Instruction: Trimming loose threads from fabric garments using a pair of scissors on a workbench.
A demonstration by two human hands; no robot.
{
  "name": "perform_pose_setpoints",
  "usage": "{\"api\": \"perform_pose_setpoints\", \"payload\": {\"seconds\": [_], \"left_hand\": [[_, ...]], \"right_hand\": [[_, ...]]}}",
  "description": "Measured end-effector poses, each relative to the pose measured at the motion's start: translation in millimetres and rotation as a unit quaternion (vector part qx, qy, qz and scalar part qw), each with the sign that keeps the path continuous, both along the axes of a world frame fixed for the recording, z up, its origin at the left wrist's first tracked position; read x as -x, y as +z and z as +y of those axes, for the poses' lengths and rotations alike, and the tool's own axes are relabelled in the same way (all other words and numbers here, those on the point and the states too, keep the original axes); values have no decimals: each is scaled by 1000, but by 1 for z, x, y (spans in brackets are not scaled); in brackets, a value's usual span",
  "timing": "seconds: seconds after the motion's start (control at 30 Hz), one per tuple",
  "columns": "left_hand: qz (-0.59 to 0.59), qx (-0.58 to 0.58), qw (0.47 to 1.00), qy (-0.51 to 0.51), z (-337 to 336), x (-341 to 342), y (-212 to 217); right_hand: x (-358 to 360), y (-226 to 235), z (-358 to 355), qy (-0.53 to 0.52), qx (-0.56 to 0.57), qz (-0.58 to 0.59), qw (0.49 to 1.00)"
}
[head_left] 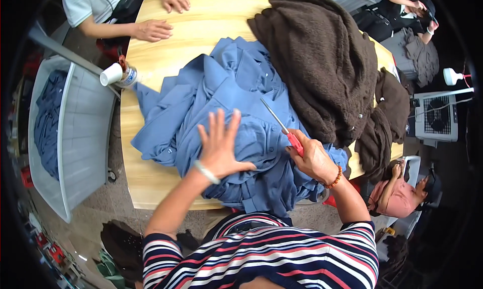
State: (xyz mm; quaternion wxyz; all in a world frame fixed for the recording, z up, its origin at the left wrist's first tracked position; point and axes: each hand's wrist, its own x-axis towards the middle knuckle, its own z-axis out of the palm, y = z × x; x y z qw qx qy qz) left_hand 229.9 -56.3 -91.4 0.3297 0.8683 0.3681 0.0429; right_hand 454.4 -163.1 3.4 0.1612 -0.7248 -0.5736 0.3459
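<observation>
A blue buttoned garment (pixel 251 103), like a shirt, lies crumpled over more blue cloth in front of me. My left hand (pixel 221 150) is spread flat on or just above it, fingers apart, holding nothing. My right hand (pixel 312 160) is closed round the handle of a red-handled tool (pixel 294 142). Its thin straight metal shaft points up and left across the blue cloth; I cannot tell whether it is scissors or another pointed tool. Small buttons show on the garment near both hands.
A heap of dark brown fleecy cloth (pixel 322 62) covers the right of the wooden table (pixel 201 12). At the left edge are a white cup (pixel 111 74) and a bottle. Another person's hands (pixel 153 30) rest at the far left. A grey-white bin (pixel 85 133) holds blue cloth.
</observation>
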Motion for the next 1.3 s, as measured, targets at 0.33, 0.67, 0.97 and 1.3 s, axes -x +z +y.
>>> {"api": "perform_pose_setpoints", "payload": {"seconds": [0.33, 0.67, 0.97, 1.3], "left_hand": [[-268, 0, 860, 434, 66, 84, -13], [-217, 15, 870, 443, -65, 133, -67], [-176, -109, 940, 273, 58, -7, -74], [-119, 33, 722, 681, -62, 216, -112]], "right_hand": [[-27, -11, -24, -148, -2, 63, 987], [-42, -47, -10, -134, 59, -192, 970], [-19, -8, 12, -92, 6, -216, 972], [-62, 12, 52, -184, 97, 17, 978]]}}
